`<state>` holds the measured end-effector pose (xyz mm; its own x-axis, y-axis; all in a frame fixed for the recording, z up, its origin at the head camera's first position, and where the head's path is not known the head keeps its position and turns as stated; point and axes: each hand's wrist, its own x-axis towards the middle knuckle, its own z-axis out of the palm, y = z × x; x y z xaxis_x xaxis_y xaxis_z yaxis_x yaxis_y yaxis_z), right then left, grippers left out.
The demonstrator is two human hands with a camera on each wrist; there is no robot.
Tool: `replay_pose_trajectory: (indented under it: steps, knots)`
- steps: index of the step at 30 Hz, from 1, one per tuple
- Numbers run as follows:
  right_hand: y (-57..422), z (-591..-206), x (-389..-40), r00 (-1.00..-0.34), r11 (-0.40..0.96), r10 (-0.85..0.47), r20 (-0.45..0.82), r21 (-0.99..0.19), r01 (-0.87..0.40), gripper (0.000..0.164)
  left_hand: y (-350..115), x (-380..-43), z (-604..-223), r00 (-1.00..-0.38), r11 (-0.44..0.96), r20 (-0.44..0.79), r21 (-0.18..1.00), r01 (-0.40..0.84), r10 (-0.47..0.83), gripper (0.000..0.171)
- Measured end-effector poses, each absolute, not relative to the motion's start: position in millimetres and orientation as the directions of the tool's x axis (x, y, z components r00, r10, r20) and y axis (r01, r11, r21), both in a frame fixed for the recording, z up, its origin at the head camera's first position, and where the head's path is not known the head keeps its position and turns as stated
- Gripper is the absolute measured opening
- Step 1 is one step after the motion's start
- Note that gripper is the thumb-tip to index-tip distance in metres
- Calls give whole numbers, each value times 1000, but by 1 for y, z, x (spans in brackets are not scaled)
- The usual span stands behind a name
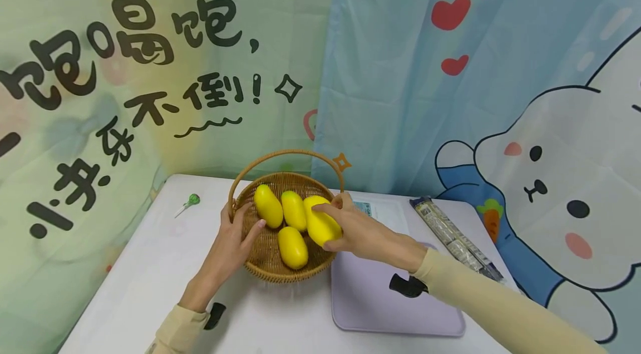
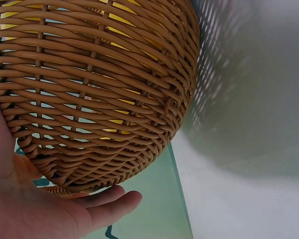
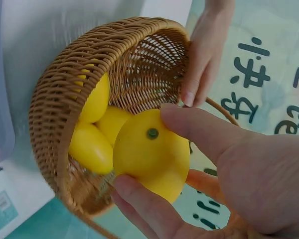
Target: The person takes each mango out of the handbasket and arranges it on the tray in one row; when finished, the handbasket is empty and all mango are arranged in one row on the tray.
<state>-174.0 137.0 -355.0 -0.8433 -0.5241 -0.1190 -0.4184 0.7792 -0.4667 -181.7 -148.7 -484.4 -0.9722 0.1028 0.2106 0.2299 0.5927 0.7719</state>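
A brown wicker basket (image 1: pixel 265 270) with an arched handle stands in the middle of the head view. Several yellow mangoes, among them one (image 1: pixel 292 247) near the front, lie inside it. My left hand (image 1: pixel 227 245) grips the basket's left rim, thumb over the inside; the left wrist view shows fingers along the outer weave (image 2: pixel 99 99). Between thumb and fingers, my right hand (image 1: pixel 368 231) holds another mango (image 3: pixel 152 154) over the right side of the basket. Its small green stem spot faces the right wrist camera.
A pale purple tray (image 1: pixel 395 309) lies on the white table (image 1: pixel 280 326), right of the basket. Behind it is a blue-and-white label (image 1: pixel 363 207). A long silvery packet (image 1: pixel 453 237) lies farther right, and a green lollipop (image 1: pixel 193 199) at back left. Printed curtains (image 1: pixel 380 92) hang behind.
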Motion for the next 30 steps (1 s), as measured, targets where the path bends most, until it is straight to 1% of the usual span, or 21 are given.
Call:
replay_pose_trajectory:
  steps: [7,12,19,24,30]
  knots:
    - [171,-351,-159,-881,796,-467,-77,-470,-382,71,-150,-181,-484,-970,590,219,772,237,102,69]
    - [192,-356,-152,-911,810,-407,-75,-491,-321,70,-151,-180,-482,-971,596,219,769,233,97,69]
    - [207,-363,-151,-923,815,-384,-18,-476,-330,65,-151,-181,-482,-971,598,216,767,231,99,69]
    - [211,-378,-151,-935,835,-352,-47,-468,-291,64,-150,-180,-483,-972,599,209,767,229,105,69]
    - [212,-408,-147,-945,841,-318,-81,-485,-242,65,-149,-180,-484,-974,591,198,775,223,107,70]
